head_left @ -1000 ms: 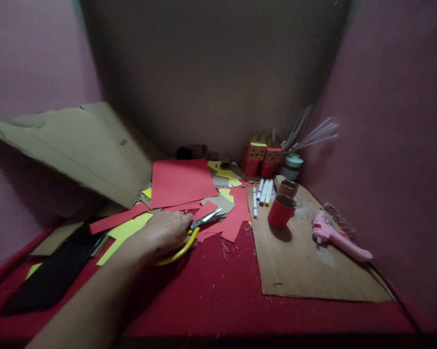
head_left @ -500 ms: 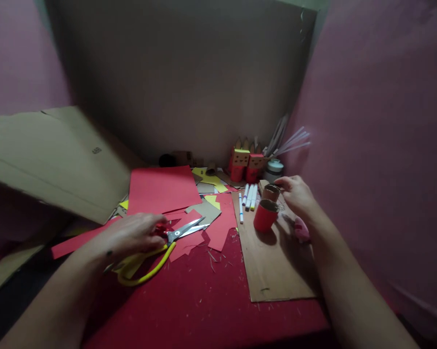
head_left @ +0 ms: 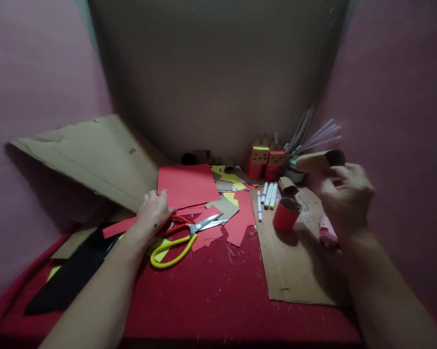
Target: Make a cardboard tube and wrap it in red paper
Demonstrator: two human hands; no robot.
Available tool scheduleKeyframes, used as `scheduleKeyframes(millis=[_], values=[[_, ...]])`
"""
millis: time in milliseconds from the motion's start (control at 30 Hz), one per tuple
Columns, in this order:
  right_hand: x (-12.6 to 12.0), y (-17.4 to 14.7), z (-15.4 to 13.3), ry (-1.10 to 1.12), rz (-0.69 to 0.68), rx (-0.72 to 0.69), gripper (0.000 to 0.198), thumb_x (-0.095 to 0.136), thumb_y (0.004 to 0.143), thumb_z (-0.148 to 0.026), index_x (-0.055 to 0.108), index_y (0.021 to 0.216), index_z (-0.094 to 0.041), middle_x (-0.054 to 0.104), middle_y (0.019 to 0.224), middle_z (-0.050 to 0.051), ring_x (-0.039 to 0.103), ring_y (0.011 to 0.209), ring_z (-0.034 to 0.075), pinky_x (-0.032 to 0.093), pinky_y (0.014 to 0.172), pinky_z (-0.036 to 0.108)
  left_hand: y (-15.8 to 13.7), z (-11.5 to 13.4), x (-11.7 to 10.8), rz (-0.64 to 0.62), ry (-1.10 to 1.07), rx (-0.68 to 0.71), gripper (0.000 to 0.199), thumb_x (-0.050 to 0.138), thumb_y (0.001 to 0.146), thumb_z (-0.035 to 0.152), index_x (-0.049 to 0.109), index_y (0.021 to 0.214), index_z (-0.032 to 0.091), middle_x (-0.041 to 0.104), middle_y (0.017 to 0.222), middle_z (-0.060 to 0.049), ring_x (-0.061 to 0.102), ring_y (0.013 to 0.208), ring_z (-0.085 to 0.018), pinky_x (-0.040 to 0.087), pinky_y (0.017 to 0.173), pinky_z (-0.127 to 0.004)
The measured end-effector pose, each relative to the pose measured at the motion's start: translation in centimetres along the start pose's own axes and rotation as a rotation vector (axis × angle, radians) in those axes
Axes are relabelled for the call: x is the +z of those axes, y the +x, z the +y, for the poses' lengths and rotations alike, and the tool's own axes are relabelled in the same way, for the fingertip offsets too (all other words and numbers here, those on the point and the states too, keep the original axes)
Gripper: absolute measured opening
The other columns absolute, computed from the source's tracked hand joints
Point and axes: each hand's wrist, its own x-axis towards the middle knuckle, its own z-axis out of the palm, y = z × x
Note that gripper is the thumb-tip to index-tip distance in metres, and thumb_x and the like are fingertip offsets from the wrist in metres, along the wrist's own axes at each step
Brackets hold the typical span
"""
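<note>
My right hand (head_left: 349, 194) is closed round a brown cardboard tube (head_left: 313, 162), held up above the right side of the table with its dark hollow end facing right. Below and left of it, a red-wrapped tube (head_left: 287, 215) stands upright on a flat cardboard sheet (head_left: 298, 276). My left hand (head_left: 153, 212), fingers apart, rests at the lower left corner of a red paper sheet (head_left: 187, 186). Just right of that hand lie scissors (head_left: 198, 226) with one red and one yellow handle, blades parted, on red paper scraps (head_left: 240, 223).
White markers (head_left: 269, 195), a short cardboard piece (head_left: 287, 186) and a pink bottle (head_left: 328, 231) lie on the right. Red figures with cardboard faces (head_left: 260, 156) stand behind, beside a jar (head_left: 294, 169) and pale sticks (head_left: 322, 135). A large cardboard panel (head_left: 105, 160) leans at left.
My right hand has lifted the cardboard tube off the sheet and tipped it sideways. My left hand has moved from the scissors to the red paper's corner. The view has shifted left.
</note>
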Motion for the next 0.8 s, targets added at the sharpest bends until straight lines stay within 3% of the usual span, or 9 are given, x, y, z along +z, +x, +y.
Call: scheduleKeyframes(millis=[67, 100, 233, 333, 533, 667, 800], values=[[-1.0, -0.7, -2.0, 0.295, 0.077, 0.021, 0.012, 0.063, 0.078, -0.026, 0.067, 0.084, -0.017, 0.061, 0.093, 0.009, 0.057, 0.082, 0.020, 0.045, 0.074, 0.032, 0.1, 0.1, 0.4, -0.005, -0.022, 0.001, 0.060, 0.062, 0.075, 0.040, 0.050, 0.125, 0.011, 0.052, 0.119, -0.025, 0.049, 0.112, -0.039, 0.038, 0.090, -0.044], [-1.3, -1.3, -2.9, 0.498, 0.070, 0.095, 0.011, 0.063, 0.079, -0.027, 0.067, 0.084, -0.018, 0.061, 0.088, 0.006, 0.057, 0.079, 0.019, 0.046, 0.073, 0.032, 0.2, 0.1, 0.6, -0.005, -0.039, -0.011, 0.062, 0.062, 0.075, 0.040, 0.049, 0.127, 0.011, 0.050, 0.121, -0.026, 0.048, 0.112, -0.041, 0.037, 0.091, -0.047], [-1.2, -4.1, -5.9, 1.023, -0.302, 0.362, 0.014, 0.065, 0.079, -0.028, 0.067, 0.092, -0.023, 0.061, 0.081, 0.002, 0.057, 0.071, 0.016, 0.046, 0.070, 0.032, 0.6, -0.2, 1.2, 0.019, -0.154, -0.085, 0.072, 0.063, 0.074, 0.039, 0.039, 0.136, 0.010, 0.046, 0.125, -0.027, 0.046, 0.116, -0.042, 0.031, 0.095, -0.056], [-0.6, -6.2, -7.2, 1.079, -0.533, 0.393, 0.006, 0.065, 0.079, -0.029, 0.066, 0.082, -0.024, 0.059, 0.078, 0.000, 0.055, 0.071, 0.015, 0.045, 0.068, 0.030, 0.8, -0.6, 1.4, 0.069, -0.278, -0.140, 0.073, 0.065, 0.071, 0.032, 0.038, 0.136, 0.011, 0.044, 0.128, -0.025, 0.047, 0.117, -0.039, 0.031, 0.099, -0.053], [0.5, -8.9, -8.3, 0.968, -0.854, 0.393, 0.010, 0.061, 0.080, -0.029, 0.065, 0.078, -0.020, 0.062, 0.083, 0.003, 0.057, 0.082, 0.019, 0.043, 0.076, 0.033, 1.7, -0.6, 1.5, 0.181, -0.644, -0.240, 0.072, 0.065, 0.062, 0.017, 0.042, 0.131, 0.014, 0.053, 0.120, -0.016, 0.057, 0.106, -0.028, 0.045, 0.090, -0.039], [0.8, -9.4, -8.5, 0.936, -0.928, 0.425, 0.012, 0.060, 0.079, -0.030, 0.065, 0.078, -0.019, 0.063, 0.082, 0.004, 0.058, 0.081, 0.021, 0.043, 0.074, 0.034, 1.6, -0.2, 1.3, 0.168, -0.972, -0.314, 0.060, 0.063, 0.058, 0.016, 0.051, 0.117, 0.015, 0.066, 0.090, -0.007, 0.065, 0.074, -0.021, 0.053, 0.064, -0.031], [1.0, -9.4, -8.6, 0.963, -0.954, 0.537, 0.016, 0.063, 0.077, -0.033, 0.066, 0.081, -0.018, 0.062, 0.076, 0.003, 0.054, 0.068, 0.017, 0.041, 0.063, 0.031, 0.8, 0.2, 0.5, 0.076, -1.240, -0.332, 0.033, 0.060, 0.055, 0.016, 0.061, 0.088, 0.014, 0.062, 0.059, 0.000, 0.058, 0.046, -0.015, 0.049, 0.045, -0.027]])
